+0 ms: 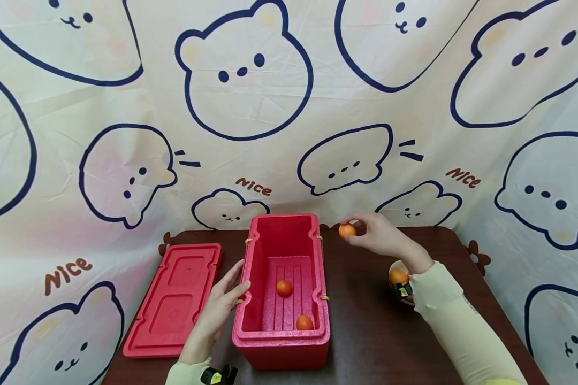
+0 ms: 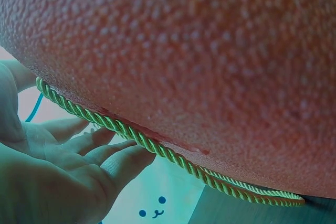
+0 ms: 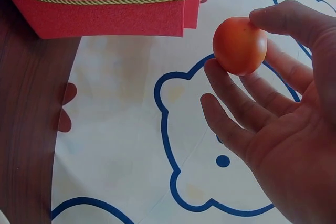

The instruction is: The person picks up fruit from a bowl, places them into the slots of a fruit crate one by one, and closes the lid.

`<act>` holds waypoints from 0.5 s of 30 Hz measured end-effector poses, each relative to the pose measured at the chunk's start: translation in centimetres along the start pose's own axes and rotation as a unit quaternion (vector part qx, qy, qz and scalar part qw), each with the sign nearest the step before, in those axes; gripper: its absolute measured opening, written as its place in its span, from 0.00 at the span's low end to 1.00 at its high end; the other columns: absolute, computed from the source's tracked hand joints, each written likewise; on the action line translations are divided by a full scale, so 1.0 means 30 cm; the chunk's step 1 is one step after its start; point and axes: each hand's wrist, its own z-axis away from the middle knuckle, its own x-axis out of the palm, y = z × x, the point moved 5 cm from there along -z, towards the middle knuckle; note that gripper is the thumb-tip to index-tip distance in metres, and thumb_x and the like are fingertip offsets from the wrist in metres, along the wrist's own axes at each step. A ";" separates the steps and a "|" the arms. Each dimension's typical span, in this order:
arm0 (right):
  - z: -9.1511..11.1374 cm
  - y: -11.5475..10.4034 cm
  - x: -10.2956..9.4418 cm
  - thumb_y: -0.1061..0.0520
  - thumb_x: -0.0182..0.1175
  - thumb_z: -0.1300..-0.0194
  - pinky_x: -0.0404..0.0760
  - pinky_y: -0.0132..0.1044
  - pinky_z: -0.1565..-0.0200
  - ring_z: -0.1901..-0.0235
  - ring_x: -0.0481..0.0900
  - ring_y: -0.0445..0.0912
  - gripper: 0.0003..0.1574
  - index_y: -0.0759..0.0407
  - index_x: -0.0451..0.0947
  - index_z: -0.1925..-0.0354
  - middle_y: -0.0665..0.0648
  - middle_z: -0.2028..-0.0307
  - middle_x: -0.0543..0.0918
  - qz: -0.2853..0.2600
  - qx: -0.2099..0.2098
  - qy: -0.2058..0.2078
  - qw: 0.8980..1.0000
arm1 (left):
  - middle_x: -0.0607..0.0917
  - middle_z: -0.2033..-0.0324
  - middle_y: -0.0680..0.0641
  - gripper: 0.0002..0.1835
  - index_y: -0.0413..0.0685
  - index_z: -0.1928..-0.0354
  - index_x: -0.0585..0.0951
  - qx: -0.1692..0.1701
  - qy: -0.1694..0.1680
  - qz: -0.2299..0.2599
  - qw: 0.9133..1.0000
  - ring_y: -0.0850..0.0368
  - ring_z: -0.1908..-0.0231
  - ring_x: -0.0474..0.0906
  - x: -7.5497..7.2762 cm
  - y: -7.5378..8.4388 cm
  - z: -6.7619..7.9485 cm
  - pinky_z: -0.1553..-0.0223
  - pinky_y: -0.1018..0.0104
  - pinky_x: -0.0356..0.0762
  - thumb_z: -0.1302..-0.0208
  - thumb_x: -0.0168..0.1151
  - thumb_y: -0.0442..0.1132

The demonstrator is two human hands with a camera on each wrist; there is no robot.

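Observation:
A red foam box (image 1: 281,338) stands open on the table, with two smooth orange-red tomatoes on its floor: one tomato (image 1: 284,288) near the middle, another tomato (image 1: 304,322) at the near right corner. My left hand (image 1: 218,305) rests against the box's left side, thumb at the rim. In the left wrist view its extended fingers (image 2: 128,163) lie by the twisted cord (image 2: 157,149) on the outer wall. Right of the box's far end, my right hand (image 1: 378,234) pinches a tomato (image 3: 240,45) between thumb and fingertips, above the table.
A red lid (image 1: 173,302) lies flat left of the box. Partly hidden beneath my right wrist, a bowl (image 1: 396,266) holds more orange-red fruit (image 1: 398,276). Behind the dark wooden table (image 1: 361,331) hangs a bear-print cloth (image 1: 250,112).

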 end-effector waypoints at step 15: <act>-0.022 -0.045 0.016 0.63 0.69 0.37 0.86 0.40 0.54 0.53 0.80 0.52 0.22 0.54 0.80 0.45 0.54 0.51 0.83 -0.004 -0.029 -0.011 1.000 | 0.62 0.25 0.41 0.37 0.54 0.22 0.60 -0.001 -0.001 0.002 1.000 0.38 0.32 0.68 0.001 0.001 0.001 0.47 0.49 0.82 0.30 0.61 0.42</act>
